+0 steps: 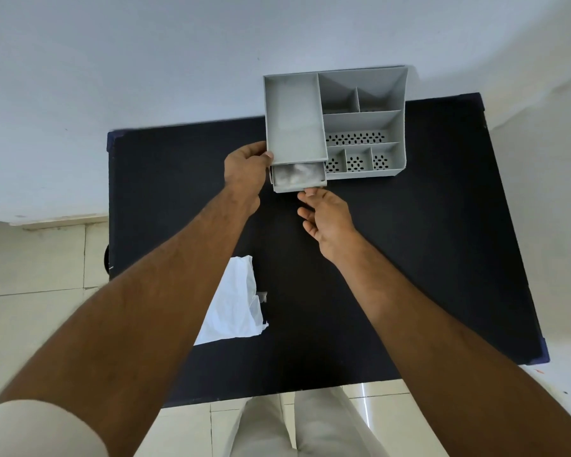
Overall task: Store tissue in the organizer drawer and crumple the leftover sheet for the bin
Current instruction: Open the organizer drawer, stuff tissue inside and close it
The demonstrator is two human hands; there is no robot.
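Against the pale wall, a dark surface (409,258) carries everything, and its far edge bears the grey organizer (363,123), which overhangs that edge toward the wall. Left of the organizer the surface is bare out to its left edge; nearer than the organizer a wide bare stretch runs to the near edge, broken only by the leftover sheet. The organizer's open top is split into compartments: a long tray on its left side, two deep cells at its far right, a wide perforated cell below them, and three small perforated cells along its near side. None of them shows anything inside.

Under the long tray, the drawer (299,186) stands part-way out toward the person, and white tissue (297,175) lies inside it. The leftover sheet (234,305), white and flat with wrinkles, lies well apart from the organizer, toward the near-left, partly hidden by the left forearm.

Both hands are at the organizer's near-left corner. The left hand (246,166) grips the organizer's left wall, thumb on its rim. The right hand (327,214) has its fingertips (310,192) on the drawer's front, the other fingers loosely curled.
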